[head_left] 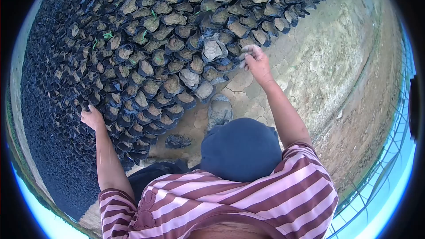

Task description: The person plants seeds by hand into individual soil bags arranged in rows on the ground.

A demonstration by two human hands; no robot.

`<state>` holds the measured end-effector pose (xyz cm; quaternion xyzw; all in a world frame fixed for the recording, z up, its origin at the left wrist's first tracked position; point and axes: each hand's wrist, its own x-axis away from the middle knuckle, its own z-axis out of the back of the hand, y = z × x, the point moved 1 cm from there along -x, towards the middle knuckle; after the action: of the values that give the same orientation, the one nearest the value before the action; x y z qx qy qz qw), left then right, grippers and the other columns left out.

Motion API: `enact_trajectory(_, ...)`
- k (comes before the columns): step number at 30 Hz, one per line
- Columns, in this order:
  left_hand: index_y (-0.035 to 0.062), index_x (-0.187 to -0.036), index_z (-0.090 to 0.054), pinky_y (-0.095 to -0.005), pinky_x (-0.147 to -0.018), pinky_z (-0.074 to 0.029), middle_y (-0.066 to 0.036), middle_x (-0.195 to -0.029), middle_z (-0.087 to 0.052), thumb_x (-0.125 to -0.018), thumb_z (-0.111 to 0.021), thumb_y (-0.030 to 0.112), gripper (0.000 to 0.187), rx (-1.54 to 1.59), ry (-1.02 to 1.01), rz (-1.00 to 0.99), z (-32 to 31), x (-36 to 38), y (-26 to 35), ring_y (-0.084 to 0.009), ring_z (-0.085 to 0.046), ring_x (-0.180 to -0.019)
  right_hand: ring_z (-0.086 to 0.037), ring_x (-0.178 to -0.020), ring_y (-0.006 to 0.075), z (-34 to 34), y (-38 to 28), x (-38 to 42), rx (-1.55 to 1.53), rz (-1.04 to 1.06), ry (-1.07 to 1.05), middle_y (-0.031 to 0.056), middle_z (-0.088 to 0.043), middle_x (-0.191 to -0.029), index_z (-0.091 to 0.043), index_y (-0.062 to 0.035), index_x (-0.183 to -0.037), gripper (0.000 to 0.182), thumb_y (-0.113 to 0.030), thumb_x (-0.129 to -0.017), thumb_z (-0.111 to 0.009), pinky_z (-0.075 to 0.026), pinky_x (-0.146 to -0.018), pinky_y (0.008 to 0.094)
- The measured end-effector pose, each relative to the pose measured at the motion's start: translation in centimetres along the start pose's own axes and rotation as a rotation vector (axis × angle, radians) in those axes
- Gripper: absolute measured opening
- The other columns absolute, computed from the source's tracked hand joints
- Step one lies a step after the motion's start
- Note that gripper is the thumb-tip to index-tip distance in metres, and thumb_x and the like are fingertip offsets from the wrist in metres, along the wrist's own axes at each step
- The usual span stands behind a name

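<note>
Black plastic nursery bags (pixel 172 86) filled with soil stand packed in tight rows in front of me. At the right edge of the block is my right hand (pixel 256 62), its muddy fingers curled together beside the outer bags. Whatever those fingers hold, if anything, is too small to make out. My left hand (pixel 92 118) reaches in among the bags on the left, fingers bent against their rims and partly hidden. Between the hands, one bag with pale grey soil (pixel 214 49) stands out from its darker neighbours.
Small green seedlings (pixel 107 35) poke up from a few bags. Cracked dry ground (pixel 318 62) stretches along the right. A muddy shoe (pixel 220 109) is close to the front row, and a dark clump (pixel 178 140) lies on the soil nearby. A metal frame (pixel 376 181) rises at the far right.
</note>
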<state>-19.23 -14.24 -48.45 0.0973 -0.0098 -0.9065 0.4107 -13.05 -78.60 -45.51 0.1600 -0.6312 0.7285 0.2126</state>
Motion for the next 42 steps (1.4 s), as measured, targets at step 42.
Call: enact_trajectory(42, 0.0084, -0.118, -0.06, -0.0447, -0.101, -0.041, -0.014, -0.126, -0.059, -0.095, -0.051, 0.031, 0.034, -0.225, 0.151, 0.111, -4.1, 6.8, 0.5, -0.0335, -0.049, -0.122, -0.065, -0.083, 0.0371, 0.0, 1.1, -3.0, 1.36, 0.529, -0.05, 0.0179, -0.062, -0.092, -0.06, -0.0036, -0.085, 0.003, -0.004, -0.082, -0.058, -0.054, -0.073, 0.0456)
